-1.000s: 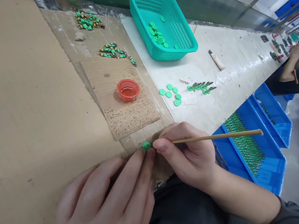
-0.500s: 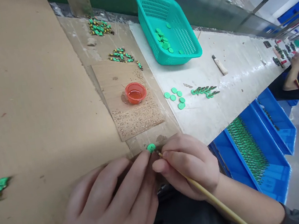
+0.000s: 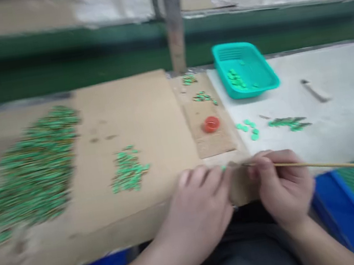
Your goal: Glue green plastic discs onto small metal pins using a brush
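Bench, near side: the right hand pinches a stick right of a green piece, which could slip should the left hand beside it, grip indeterminable, be loose.

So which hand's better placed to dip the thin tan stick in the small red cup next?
Probably the right hand, holding the thin tan stick. The left hand, though near the small red cup, has fingertips beside a small green piece.
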`<state>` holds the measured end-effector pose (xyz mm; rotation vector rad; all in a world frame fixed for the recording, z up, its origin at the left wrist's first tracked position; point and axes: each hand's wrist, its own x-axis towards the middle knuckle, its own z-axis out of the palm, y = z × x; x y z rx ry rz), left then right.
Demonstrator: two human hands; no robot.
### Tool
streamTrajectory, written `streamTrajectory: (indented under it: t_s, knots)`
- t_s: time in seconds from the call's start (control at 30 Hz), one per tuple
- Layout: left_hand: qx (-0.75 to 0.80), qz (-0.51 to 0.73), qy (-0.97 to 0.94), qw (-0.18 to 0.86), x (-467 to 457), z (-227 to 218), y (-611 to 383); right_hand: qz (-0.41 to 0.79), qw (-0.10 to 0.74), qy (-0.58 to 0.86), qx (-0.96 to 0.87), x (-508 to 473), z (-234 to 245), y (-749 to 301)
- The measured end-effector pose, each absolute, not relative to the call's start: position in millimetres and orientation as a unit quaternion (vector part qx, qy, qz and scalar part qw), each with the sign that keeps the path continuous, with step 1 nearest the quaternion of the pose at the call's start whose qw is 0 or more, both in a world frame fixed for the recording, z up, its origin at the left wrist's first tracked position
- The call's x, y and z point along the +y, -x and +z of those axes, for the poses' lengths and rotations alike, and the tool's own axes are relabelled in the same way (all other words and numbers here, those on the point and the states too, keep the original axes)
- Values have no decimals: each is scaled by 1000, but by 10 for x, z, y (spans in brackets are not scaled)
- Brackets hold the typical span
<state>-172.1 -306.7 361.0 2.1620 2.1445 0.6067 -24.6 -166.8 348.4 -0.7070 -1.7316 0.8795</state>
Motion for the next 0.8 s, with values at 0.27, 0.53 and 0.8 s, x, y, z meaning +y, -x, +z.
streamTrajectory:
  t_s: [0.27, 0.53, 0.8]
  knots:
    - [652, 134, -745, 35, -3143, 3711, 1987, 406, 494, 329, -694, -1696, 3370, 156]
    - [874, 85, -478, -25, -4040, 4101, 3265, 475, 478, 336, -658, -1710, 3342, 108]
    - [942, -32, -321, 97, -4198, 4155, 3953, 478, 463, 309, -680, -1691, 3351, 145]
